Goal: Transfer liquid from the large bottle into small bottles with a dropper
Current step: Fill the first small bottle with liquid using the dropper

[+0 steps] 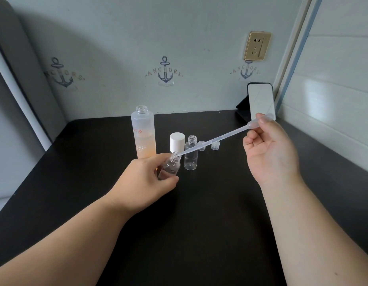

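Left hand (146, 178): gripping a small clear bottle (171, 166) round its body, tilting it so the neck is leaning toward the dropper; it is being held just in front of the large bottle (143, 135).
Right hand (269, 149): pinching the bulb of the dropper (216, 139) between thumb and fingers, well to the right of the large bottle and raised above the tabletop.
Dropper: lying at a shallow slant, its tip sitting at the mouth of the held bottle; whether it is inside the neck I cannot tell.
Large bottle: standing upright and uncapped near the back of the black table (199, 223), roughly half full of pale orange liquid.
Second small bottle (191, 152): standing open and apparently empty just right of the large bottle, with a white cap (176, 141) between the two.
Small lids (215, 145): two clear ones resting further right of the large bottle, behind the dropper stem.
Phone (261, 102): propped at the back, far right of the large bottle.
Doing it well, as I judge it: the tip wants to be seated just inside the neck before any squeeze, the bulb pressed slowly, and the small bottle brought closer to upright as it fills so nothing is running back out.
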